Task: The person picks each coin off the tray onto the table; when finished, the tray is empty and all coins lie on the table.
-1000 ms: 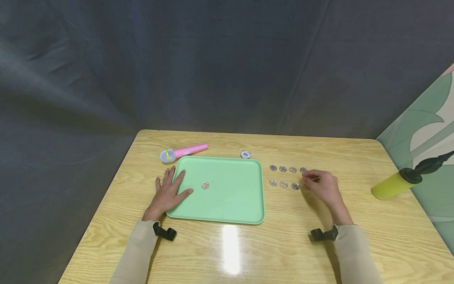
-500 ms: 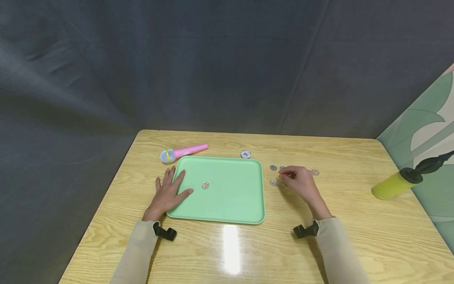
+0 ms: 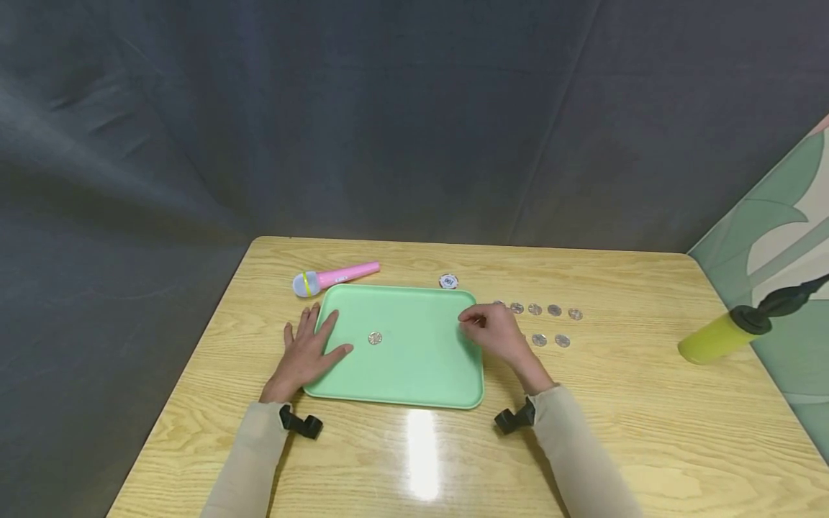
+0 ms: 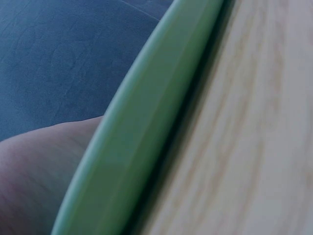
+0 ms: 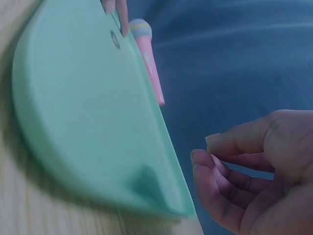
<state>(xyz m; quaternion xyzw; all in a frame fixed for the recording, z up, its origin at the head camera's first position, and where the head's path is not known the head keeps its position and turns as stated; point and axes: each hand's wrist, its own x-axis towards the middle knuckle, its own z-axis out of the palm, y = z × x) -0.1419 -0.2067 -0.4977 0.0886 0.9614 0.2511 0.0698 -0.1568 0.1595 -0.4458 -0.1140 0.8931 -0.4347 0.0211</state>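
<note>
My left hand (image 3: 306,357) lies with spread fingers over the left rim of the light green tray (image 3: 414,374), its thumb reaching inside. One silver coin (image 3: 375,338) lies on the tray, right of that thumb. My right hand (image 3: 495,332) hovers over the tray's right edge. In the right wrist view its thumb and fingertips (image 5: 215,143) are bent towards each other, with nothing visible between them. To its right, silver coins (image 3: 540,339) lie on the table in two rows. That hand partly hides the coins at the left end.
A toy microphone (image 3: 343,275), pink with a grey head, lies behind the tray's left corner. A poker chip (image 3: 448,281) sits behind the tray's back edge. At the far right is a yellow-green bottle (image 3: 715,339) with a black top. A dark curtain (image 3: 414,129) hangs behind the table.
My right hand has travelled left from the right end of the coin rows to the tray's right edge, uncovering coins there. My left hand and the tray stay in place.
</note>
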